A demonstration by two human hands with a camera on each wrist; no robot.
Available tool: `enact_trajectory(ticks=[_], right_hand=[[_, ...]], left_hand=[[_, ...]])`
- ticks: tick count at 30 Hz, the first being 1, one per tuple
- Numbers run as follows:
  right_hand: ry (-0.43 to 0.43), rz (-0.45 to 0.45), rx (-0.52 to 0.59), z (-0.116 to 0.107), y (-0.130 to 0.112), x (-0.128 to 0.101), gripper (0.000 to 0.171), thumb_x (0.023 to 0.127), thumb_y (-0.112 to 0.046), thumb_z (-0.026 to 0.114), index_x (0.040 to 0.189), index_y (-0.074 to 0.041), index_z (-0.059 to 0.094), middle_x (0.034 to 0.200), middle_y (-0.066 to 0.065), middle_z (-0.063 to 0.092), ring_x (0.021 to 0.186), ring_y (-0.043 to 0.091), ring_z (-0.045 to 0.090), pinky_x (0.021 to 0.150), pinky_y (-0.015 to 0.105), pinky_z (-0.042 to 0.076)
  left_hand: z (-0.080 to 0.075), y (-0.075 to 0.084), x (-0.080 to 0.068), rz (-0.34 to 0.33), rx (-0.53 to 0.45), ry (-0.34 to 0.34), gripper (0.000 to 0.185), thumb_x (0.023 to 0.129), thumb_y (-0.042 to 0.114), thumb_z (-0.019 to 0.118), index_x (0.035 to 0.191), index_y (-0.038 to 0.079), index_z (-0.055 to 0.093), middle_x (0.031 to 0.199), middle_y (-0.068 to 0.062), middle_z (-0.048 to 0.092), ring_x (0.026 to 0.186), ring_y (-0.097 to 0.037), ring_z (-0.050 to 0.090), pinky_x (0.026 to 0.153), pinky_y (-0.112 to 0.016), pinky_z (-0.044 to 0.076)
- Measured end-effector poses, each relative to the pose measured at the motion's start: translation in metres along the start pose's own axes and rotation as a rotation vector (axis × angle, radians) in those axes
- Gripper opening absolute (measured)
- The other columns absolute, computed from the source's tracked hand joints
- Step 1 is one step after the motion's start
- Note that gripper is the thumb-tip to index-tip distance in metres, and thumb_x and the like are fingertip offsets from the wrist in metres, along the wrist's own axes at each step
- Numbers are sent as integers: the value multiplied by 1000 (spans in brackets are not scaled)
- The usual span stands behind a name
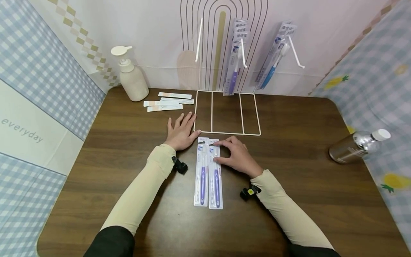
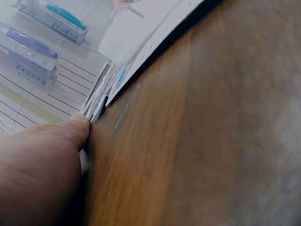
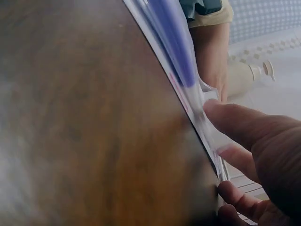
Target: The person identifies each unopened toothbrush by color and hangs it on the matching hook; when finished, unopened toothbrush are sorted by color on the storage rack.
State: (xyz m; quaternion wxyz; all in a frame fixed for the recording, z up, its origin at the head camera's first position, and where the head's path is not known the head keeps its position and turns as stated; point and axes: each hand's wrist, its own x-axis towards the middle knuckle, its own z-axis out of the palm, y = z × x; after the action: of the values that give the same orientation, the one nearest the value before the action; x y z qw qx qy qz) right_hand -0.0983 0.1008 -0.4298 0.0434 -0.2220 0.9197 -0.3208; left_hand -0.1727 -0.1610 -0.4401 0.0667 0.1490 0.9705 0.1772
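Two packaged purple toothbrushes lie side by side on the table (image 1: 289,117), between the hands. Right hand (image 1: 238,156) pinches the nearer pack (image 1: 215,175) at its top, thumb and fingers curled on the edge. Left hand (image 1: 181,131) rests flat with fingers spread, thumb touching the other pack (image 1: 202,175).

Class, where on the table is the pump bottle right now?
In the head view the pump bottle stands upright at the table's far left corner, against the backdrop, just left of the flat paper sachets and beyond the left hand.
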Motion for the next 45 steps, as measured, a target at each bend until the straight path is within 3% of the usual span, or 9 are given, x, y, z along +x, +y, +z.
enact_trajectory(ticks=[5,11,13,16,19,23,30,36,45], right_hand=[[32,-7,15,3,1,0,47,89,-37,87,131,-20,77,117,10,58,108,26,55,88,50,39],[112,-58,138,0,9,-3,40,89,-24,88,126,-13,79,124,12,63,110,28,58,94,47,48],[137,-69,178,-4,11,-5,39,89,-20,88,126,-13,78,127,11,66,107,26,61,90,42,51],[160,-65,219,-14,11,-7,38,91,-18,87,128,-13,77,113,8,72,90,21,65,77,35,54],[173,-75,226,-27,8,-8,39,92,-16,85,130,-14,75,97,5,70,69,18,58,61,30,49],[230,-136,200,-49,0,-7,41,94,-13,83,133,-15,73,91,3,65,61,16,50,53,27,41],[403,-289,193,-94,-23,-1,44,91,-5,84,132,-14,73,82,1,62,58,15,45,52,24,37],[519,-349,210,-133,-48,5,46,90,0,83,134,-14,73,86,0,66,58,14,47,52,21,37],[575,-369,220,-162,-66,26,45,92,-4,83,134,-15,73,93,1,66,59,16,44,55,24,36]], left_hand=[[-1,0,1,1,3,-1,75,111,57,39,172,23,12,178,0,6,163,-28,1,122,-64,-15],[0,0,0,0,2,3,75,111,57,39,172,23,13,178,0,7,163,-28,2,122,-64,-15],[0,0,0,-1,2,2,75,111,58,38,172,23,13,178,0,7,163,-28,2,122,-64,-15],[-1,0,0,2,1,0,75,111,58,38,172,23,12,178,0,7,163,-28,2,122,-64,-15],[-1,0,1,3,-1,0,75,111,57,38,172,23,13,178,1,8,163,-28,2,122,-63,-15],[0,-1,1,3,2,4,75,111,57,39,172,22,13,178,0,8,163,-28,3,122,-63,-15],[-1,0,0,-1,6,4,76,110,57,40,172,22,14,178,0,9,163,-28,3,123,-64,-12],[-2,0,0,1,7,9,76,110,57,39,172,22,14,178,0,9,163,-28,4,123,-65,-12],[2,-1,1,4,9,13,76,110,58,40,172,23,14,178,1,9,163,-28,4,123,-64,-13]])
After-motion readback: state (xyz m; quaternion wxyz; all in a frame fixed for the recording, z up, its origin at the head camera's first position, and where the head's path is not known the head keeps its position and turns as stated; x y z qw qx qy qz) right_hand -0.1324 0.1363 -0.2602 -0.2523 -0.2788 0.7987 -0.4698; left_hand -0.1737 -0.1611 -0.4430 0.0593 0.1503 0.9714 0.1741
